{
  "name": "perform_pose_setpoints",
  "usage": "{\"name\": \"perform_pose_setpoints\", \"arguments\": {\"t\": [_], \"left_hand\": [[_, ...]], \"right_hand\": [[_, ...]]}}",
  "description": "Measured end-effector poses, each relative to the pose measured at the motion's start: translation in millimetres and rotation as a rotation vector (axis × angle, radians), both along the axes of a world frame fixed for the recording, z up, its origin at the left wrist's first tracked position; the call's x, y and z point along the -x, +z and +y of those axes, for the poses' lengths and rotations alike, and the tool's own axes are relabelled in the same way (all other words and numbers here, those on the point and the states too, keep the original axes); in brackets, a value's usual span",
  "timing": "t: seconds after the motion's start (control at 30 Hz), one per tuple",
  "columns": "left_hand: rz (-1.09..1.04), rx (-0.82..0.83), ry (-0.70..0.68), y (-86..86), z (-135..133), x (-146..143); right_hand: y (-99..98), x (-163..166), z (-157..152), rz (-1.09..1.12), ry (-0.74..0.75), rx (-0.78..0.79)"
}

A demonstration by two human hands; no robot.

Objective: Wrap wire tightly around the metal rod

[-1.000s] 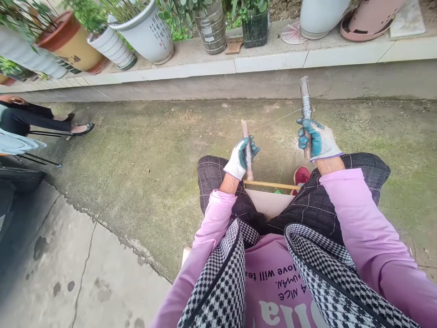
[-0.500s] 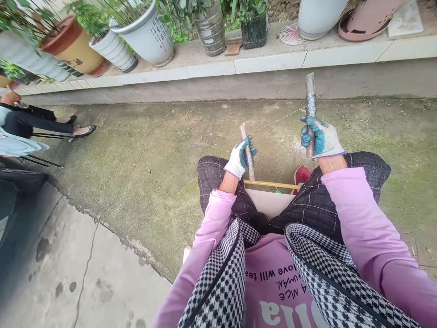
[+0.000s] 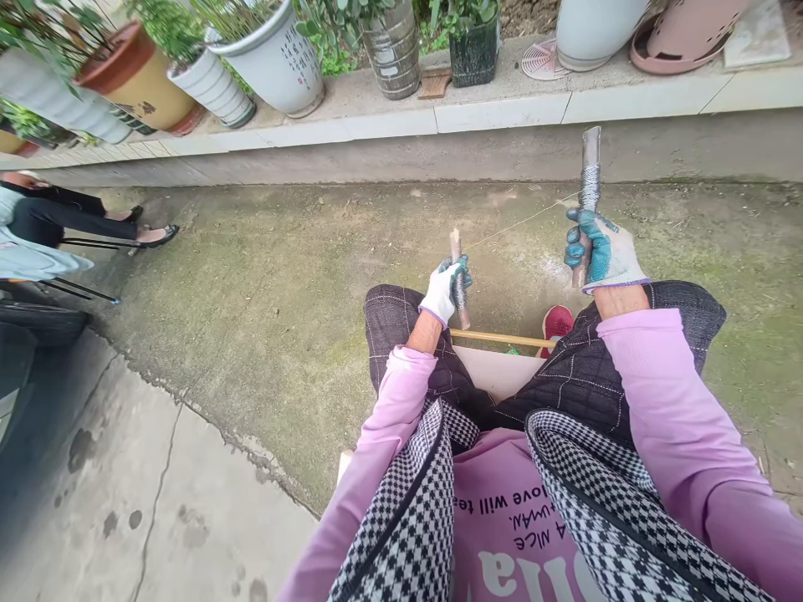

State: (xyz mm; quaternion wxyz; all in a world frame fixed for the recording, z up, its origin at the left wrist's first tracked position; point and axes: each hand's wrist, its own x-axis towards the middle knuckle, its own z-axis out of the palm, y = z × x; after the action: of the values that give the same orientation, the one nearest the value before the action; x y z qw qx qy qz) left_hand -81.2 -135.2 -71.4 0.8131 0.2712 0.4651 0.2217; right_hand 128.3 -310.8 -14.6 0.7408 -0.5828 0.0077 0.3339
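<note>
Now I see white-and-teal-gloved right hand, gripping grey-brown silver-wound rod, farther from white-and-teal-gloved left hand, clenched round slimmer brown silver-wound rod, than second ago.

The smaller stick, a short brownish-grey rod, sits in the left hand, its upper end tipped slightly left in the view and its lower end poking out below the grip. Silvery winding wraps its middle, partly covered by the fingers. The larger stick, greyish and thicker, sits in the right hand, leaning slightly right at the top. A dense silvery coil circles it just above the fist, leaving the top bare. A thin strand slopes between the two sticks, nearly straight.
</note>
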Motion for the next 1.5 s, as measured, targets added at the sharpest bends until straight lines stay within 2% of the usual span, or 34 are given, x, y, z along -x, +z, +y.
{"name": "perform_pose_setpoints", "arguments": {"t": [0.07,0.37,0.73,0.87,1.07,1.2,1.37,1.5], "left_hand": [[-0.019,0.029,-0.019,0.6,0,0],[-0.011,-0.038,0.107,13.3,-3,2],[-0.051,0.041,0.116,23.8,6,0],[-0.067,-0.021,0.063,21.1,3,5],[-0.124,-0.067,0.090,16.9,3,5],[-0.123,-0.008,0.087,24.7,6,5],[-0.108,-0.005,0.141,34.5,7,7],[-0.144,0.010,0.127,39.8,10,9]], "right_hand": [[0.4,-3,-2,0.001,0.008,0.001],[1.3,-4,-3,-0.002,-0.015,-0.012],[-2.0,-9,-5,-0.027,-0.057,-0.019],[-0.5,-9,-6,-0.009,-0.093,-0.042],[3.9,-13,-7,0.025,-0.182,-0.087],[4.3,-16,-7,0.042,-0.200,-0.081],[4.2,-16,-6,0.071,-0.210,-0.095],[4.1,-17,-5,0.119,-0.225,-0.098]]}}
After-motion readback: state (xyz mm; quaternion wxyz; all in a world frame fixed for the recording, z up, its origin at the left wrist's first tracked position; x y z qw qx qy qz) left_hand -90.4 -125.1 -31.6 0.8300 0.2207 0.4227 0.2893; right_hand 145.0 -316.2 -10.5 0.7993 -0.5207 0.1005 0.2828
